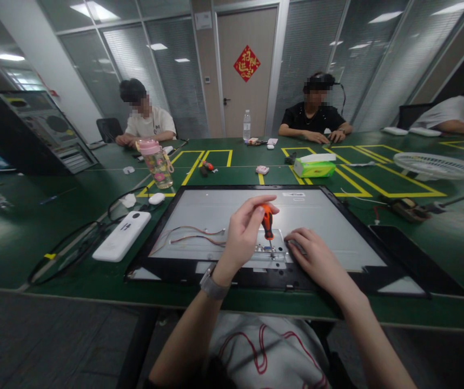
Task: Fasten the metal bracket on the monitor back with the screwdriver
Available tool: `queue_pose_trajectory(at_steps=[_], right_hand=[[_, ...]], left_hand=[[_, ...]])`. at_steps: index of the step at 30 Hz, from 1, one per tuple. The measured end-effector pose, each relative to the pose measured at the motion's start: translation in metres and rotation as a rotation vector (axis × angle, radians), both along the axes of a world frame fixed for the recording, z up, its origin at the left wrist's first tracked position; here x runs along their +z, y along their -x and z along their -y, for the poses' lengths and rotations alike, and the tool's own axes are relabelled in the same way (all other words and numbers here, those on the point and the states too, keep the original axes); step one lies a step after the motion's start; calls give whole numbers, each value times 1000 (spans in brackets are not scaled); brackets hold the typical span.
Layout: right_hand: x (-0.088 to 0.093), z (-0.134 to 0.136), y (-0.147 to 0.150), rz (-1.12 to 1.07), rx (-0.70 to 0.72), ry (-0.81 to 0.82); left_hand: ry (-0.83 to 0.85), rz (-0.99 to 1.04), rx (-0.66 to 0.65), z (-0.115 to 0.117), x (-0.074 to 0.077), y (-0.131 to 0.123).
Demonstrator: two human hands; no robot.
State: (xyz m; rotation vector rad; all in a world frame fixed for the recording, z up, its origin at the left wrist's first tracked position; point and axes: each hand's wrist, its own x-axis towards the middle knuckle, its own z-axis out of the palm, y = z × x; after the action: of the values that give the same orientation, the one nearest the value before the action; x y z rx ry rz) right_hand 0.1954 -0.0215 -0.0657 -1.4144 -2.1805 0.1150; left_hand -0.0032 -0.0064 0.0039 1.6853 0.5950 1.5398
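Note:
A flat monitor panel [329, 227] with a black frame lies face down on the green table in front of me. My left hand [243, 231] is closed round an orange-and-black screwdriver [267, 222], held upright with its tip on a small metal board [265, 253] near the panel's front edge. My right hand [312, 254] rests on the panel just right of the tip, fingers curled and pressing down. Thin coloured wires [193, 235] run across the panel to the left of my hands.
A white flat device [122, 235] and black cables [73, 249] lie left of the panel. A pink-lidded bottle [157, 162], green tissue box [313, 166], white fan grille [438, 165] and open computer case [33, 129] stand further off. Three people sit at the far side.

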Motion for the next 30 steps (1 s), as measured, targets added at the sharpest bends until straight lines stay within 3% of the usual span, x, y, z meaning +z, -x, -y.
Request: queue_pose_trajectory(at_steps=[7,12,18,25,30], right_hand=[[0,0,0,-7,3,-39],[-1,0,0,2,0,-23],[1,1,0,5,-6,1],[2,1,0,2,-4,5],[1,0,0,5,-3,11]], left_hand=[[-98,-38,66,-3,-2,0],[-1,-29,9,-1,0,0],[-98,-39,59,-2,0,0],[-35,-38,-10,-2,-1,0],[-93,-40,73,-3,-2,0]])
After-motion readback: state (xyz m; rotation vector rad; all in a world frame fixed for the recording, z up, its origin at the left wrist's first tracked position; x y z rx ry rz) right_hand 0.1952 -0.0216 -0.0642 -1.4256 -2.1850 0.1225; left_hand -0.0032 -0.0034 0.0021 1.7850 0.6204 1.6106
